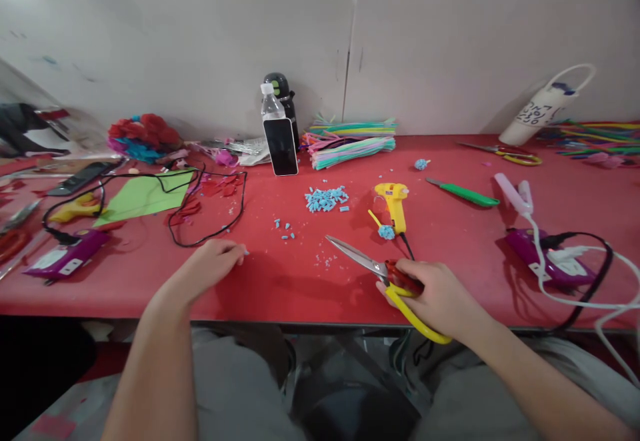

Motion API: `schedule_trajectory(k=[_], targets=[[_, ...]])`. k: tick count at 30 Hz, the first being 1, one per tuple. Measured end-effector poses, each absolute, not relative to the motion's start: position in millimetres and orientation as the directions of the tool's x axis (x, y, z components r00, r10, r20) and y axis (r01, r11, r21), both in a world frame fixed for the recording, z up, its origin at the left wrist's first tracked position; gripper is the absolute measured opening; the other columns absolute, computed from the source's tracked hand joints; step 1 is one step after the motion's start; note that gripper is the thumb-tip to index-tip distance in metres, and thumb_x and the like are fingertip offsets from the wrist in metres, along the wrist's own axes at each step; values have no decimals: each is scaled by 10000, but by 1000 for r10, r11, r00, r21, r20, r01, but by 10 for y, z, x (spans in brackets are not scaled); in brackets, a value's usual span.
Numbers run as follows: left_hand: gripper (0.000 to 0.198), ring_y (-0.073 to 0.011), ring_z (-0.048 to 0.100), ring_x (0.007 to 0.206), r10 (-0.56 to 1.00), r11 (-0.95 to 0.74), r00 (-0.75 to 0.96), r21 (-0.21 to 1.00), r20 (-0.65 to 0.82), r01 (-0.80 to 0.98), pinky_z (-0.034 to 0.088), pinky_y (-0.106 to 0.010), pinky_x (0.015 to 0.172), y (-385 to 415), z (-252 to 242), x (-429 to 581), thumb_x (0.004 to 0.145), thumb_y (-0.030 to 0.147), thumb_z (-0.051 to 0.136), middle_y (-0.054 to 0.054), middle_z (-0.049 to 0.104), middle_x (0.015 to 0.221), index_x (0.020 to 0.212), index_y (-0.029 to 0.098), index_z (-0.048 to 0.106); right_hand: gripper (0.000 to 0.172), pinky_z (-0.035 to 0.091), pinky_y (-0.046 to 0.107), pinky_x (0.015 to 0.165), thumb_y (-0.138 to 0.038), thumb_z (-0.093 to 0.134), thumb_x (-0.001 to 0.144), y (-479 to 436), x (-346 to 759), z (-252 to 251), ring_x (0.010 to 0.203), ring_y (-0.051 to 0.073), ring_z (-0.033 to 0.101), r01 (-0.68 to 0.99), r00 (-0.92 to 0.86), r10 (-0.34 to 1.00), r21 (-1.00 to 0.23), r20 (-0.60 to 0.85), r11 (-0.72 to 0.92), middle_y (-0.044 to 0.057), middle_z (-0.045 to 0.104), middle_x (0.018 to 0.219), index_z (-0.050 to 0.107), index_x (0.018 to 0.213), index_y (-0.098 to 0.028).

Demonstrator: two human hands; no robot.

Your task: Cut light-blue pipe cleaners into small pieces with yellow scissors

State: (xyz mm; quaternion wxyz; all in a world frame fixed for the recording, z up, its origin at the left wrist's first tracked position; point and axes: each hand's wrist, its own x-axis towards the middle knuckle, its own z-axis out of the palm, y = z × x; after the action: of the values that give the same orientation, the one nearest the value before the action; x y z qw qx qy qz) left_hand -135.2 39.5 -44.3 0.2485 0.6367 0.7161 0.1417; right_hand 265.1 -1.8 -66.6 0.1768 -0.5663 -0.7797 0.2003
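My right hand grips a pair of scissors by its red and yellow handles, the closed blades pointing left and away from me. On the left, my left hand is pinched shut low over the table, with a small blue piece at its fingertips. Between the hands, a few cut blue pieces and pale crumbs lie on the red table. Farther back is a pile of short blue pieces. Beside the yellow glue gun sits a blue fuzzy ball on a yellow stick.
A phone leans on bottles at the back, near pipe cleaners. To the right are a green knife, another blue ball and a purple power strip with cables. Green paper and a second power strip lie left.
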Motion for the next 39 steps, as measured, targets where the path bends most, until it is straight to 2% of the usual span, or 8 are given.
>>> schedule_trajectory(k=[3,7,11,14,17,20,30,39], targets=[[465,-161,440,503,968,229,-146,469,-205,853,285,-275,532,404,-487,-1492,805,558,507,0,474,490,520,191,524,334,278,247,508,-473,637,802,-18,2657,-685,539,147,394,821,-295,955,-501,39,274,-27,479,568,433,675,-241],[561,-155,432,496,952,300,-293,469,-90,831,279,-273,519,403,-428,-1454,847,644,438,5,436,481,531,187,515,310,268,244,508,-441,630,805,-20,2657,-695,548,149,390,825,-291,956,-498,30,266,-29,470,575,426,683,-242],[480,-127,376,514,956,167,-262,491,130,855,245,-264,514,419,-367,-1337,874,573,467,32,363,523,588,187,475,328,268,245,510,-470,621,814,-14,2638,-675,541,145,389,822,-288,957,-506,28,262,-28,478,572,432,677,-239],[328,-136,479,595,969,27,-158,551,190,834,336,-246,572,476,-361,-1158,865,481,528,20,520,623,728,185,572,340,271,248,514,-501,614,818,-3,2618,-649,546,150,409,823,-286,958,-505,26,260,-22,501,579,448,680,-238],[253,-153,567,672,983,-100,-8,561,186,822,408,-248,650,620,-359,-893,862,423,540,-10,653,743,821,188,623,302,287,251,531,-492,614,816,11,2608,-622,556,159,444,842,-288,958,-475,7,257,-10,548,605,499,700,-238],[224,-169,596,717,966,-258,216,459,142,850,429,-265,686,856,-365,-630,878,361,494,-35,692,815,835,194,637,272,306,254,551,-485,619,811,29,2621,-594,565,169,486,861,-268,963,-450,-3,239,1,575,626,541,728,-238],[131,-209,632,834,957,-289,284,347,65,892,439,-296,699,1449,-525,-278,867,280,515,-69,677,977,915,204,610,281,296,254,534,-501,617,815,44,2748,-559,585,195,536,883,-194,981,-437,-10,170,-1,554,604,543,721,-247],[141,-211,615,817,942,-325,334,328,30,887,421,-304,704,1539,-548,-307,876,231,477,-64,666,927,863,196,613,279,318,269,553,-515,663,773,9,2779,-528,587,201,539,890,-192,979,-432,-63,147,9,566,629,572,752,-252]])
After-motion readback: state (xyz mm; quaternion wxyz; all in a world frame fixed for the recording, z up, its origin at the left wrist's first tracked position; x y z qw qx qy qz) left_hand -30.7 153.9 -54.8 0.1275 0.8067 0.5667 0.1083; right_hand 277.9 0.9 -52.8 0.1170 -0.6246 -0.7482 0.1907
